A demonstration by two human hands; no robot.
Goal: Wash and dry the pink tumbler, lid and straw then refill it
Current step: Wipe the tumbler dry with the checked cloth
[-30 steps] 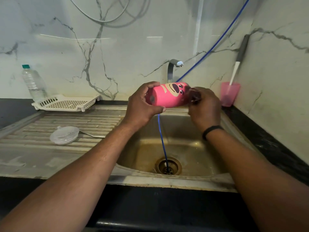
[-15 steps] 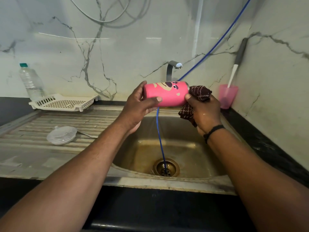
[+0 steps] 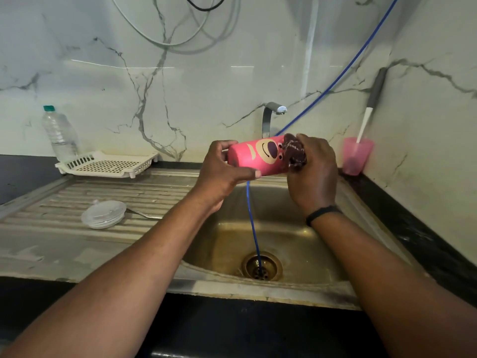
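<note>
Our left hand (image 3: 219, 169) grips the pink tumbler (image 3: 258, 156) sideways, fingers curled round; our right hand (image 3: 313, 171) clutches the dark cloth (image 3: 294, 151); wet, it may slip into the sink (image 3: 284, 228).

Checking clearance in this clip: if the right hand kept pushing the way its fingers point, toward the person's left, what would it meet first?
The right hand already presses the dark cloth against the open end of the pink tumbler, so cloth and tumbler come first, then probably the left hand gripping its base.

Tumbler mouth: hidden behind dark cloth (image 3: 294, 151) and right hand (image 3: 313, 174).
Blue hose (image 3: 251, 220): top cut off by frame edge.
</note>
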